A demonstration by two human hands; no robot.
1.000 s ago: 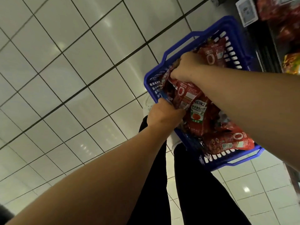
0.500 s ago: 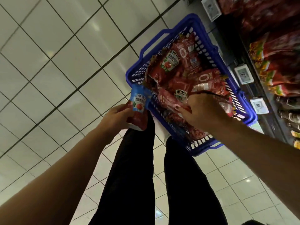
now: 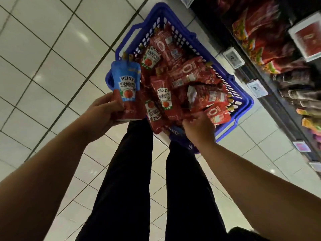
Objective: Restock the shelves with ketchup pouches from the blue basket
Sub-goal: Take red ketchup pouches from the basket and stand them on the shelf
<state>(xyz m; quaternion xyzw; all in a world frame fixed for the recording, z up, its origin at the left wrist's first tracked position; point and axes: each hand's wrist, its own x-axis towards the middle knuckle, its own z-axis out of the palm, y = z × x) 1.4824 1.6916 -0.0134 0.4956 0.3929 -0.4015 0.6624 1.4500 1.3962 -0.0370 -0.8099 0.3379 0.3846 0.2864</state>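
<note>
The blue basket (image 3: 244, 100) stands on the tiled floor in front of my legs, filled with several red Heinz ketchup pouches (image 3: 165, 100). My left hand (image 3: 102, 115) grips a blue-topped Heinz pouch (image 3: 126, 87) by its red lower end, held upright just left of the basket. My right hand (image 3: 198, 127) reaches into the near end of the basket, its fingers curled on the edge of a red pouch (image 3: 217, 113). The shelf (image 3: 271, 54) with red pouches runs along the right.
Price tags (image 3: 233, 57) hang on the shelf rails at the right. Darker bottles and colourful packs (image 3: 300, 94) fill the lower shelf stretch. My black-trousered legs (image 3: 132, 180) stand right behind the basket. White floor tiles (image 3: 43, 58) spread to the left.
My left hand has lifted the blue-topped pouch higher and turned it upright. My right hand has moved from the far end of the basket to the pouches at its near end.
</note>
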